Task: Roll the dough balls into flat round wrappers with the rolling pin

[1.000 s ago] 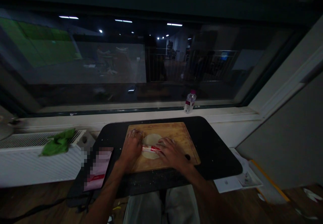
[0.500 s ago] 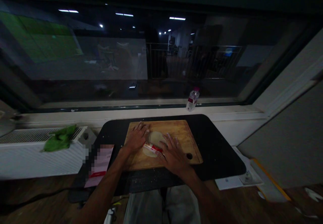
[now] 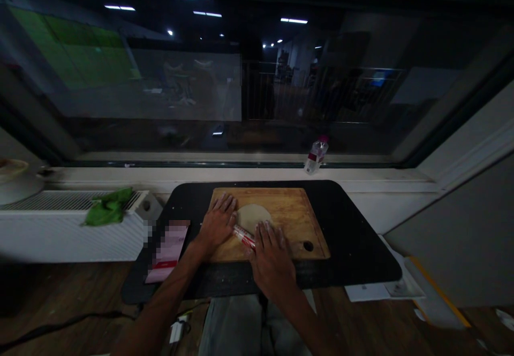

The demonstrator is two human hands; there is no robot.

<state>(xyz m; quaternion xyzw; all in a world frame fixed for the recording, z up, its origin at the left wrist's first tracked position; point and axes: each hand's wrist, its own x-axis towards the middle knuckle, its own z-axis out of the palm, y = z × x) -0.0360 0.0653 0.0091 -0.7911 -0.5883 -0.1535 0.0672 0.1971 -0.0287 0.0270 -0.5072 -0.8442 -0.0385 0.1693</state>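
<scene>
A flat, pale round of dough (image 3: 254, 218) lies on a wooden cutting board (image 3: 295, 206). Across its near side rests a slim red-and-white printed cylinder (image 3: 244, 237), tilted down to the right; its ends are hidden by my hands. My left hand (image 3: 219, 222) lies flat over the cylinder's left end, fingers stretched toward the far side of the board. On the right end sits my right hand (image 3: 274, 257), its fingers extended forward near the dough's lower right edge. Both hands have whitish powder on their fingers.
The board stands on a black table (image 3: 345, 238). A pink printed packet (image 3: 171, 254) lies at the table's left. A clear bottle with a pink cap (image 3: 316, 157) stands on the windowsill. A green cloth (image 3: 108, 207) hangs over the white radiator (image 3: 72, 238).
Both hands and the cylinder have moved toward me over the board, so more of the dough shows beyond the cylinder. The whole view has shifted slightly.
</scene>
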